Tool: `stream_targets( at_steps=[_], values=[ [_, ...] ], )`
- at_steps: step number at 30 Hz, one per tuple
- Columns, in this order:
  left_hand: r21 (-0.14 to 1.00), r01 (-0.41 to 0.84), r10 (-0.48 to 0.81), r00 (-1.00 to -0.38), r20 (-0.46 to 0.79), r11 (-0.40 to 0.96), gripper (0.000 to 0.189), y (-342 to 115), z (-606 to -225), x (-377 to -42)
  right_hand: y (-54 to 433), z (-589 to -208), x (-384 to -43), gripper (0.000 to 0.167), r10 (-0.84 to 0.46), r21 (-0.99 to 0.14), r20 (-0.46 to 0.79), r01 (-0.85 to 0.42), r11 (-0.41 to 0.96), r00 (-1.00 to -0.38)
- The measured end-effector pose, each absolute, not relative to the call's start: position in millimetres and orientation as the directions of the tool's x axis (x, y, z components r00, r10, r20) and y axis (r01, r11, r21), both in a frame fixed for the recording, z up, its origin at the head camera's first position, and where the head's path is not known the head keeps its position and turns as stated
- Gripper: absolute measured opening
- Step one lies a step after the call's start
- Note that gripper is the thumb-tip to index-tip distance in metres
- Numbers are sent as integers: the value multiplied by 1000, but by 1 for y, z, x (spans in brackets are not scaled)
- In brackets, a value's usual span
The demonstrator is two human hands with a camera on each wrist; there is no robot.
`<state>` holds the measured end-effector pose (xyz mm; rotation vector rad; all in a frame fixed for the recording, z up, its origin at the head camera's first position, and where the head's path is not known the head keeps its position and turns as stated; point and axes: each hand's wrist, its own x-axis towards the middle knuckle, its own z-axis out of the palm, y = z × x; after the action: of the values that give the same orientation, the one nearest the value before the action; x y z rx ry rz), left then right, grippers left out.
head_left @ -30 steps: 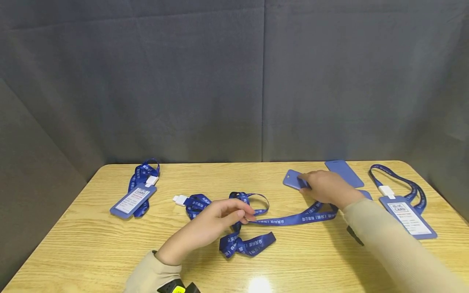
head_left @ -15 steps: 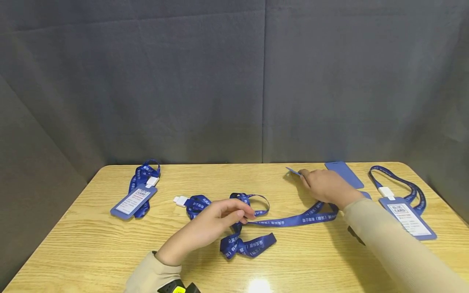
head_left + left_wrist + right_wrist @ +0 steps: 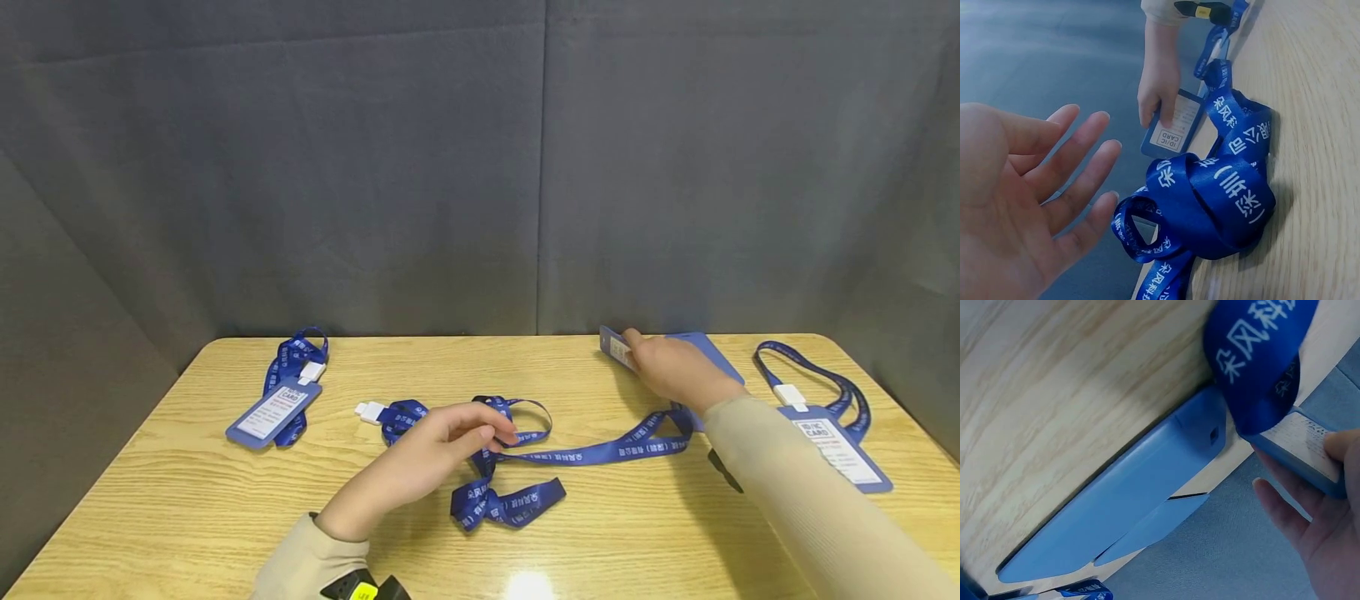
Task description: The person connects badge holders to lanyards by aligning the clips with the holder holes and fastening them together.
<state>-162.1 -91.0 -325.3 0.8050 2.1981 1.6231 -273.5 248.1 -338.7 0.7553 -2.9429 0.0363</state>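
My right hand [image 3: 678, 367] pinches a blue ID card holder [image 3: 617, 350] by its side, above the back right of the table. The holder stands tilted, its printed white card face [image 3: 1300, 440] turned up in the right wrist view. My left hand [image 3: 435, 454] hovers with relaxed, spread fingers at a tangled blue lanyard [image 3: 517, 502] with white lettering. In the left wrist view the lanyard's bunched loops [image 3: 1229, 200] lie beside those fingers, and nothing is in the palm. A lanyard strap [image 3: 585, 454] runs right toward the right wrist. A white clip [image 3: 369, 412] pokes out at left.
Two blue card holders lie face down at right, a nearer holder [image 3: 1129, 494] and a farther holder [image 3: 1154, 528]. One finished badge [image 3: 273, 408] with lanyard lies at far left, another badge [image 3: 840, 450] at far right. A dark curtain [image 3: 420, 167] rises behind the table.
My right hand has lifted the card holder off the table and flipped it from its plain blue back to its printed side, moving slightly back. The left hand has barely moved.
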Motion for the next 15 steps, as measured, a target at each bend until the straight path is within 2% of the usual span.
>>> stream_targets(
  at_steps=[3, 7, 11, 15],
  values=[
    [929, 289, 578, -809, 108, 231, 27, -94, -325, -164, 248, -339, -274, 16, -453, 8, 115, -455, 891, -884],
    [922, 304, 508, -849, 147, 241, 28, -99, -322, -166, 247, -339, -275, 25, -373, -25, 145, -380, 925, -917],
    [923, 311, 438, -879, 188, 226, 27, -104, -320, -168, 246, -337, -273, 28, -257, -125, 162, -278, 952, -953],
    [887, 327, 381, -904, 193, 325, 24, -106, -318, -169, 246, -333, -265, 32, -156, -236, 175, -196, 952, -972]
  ],
)
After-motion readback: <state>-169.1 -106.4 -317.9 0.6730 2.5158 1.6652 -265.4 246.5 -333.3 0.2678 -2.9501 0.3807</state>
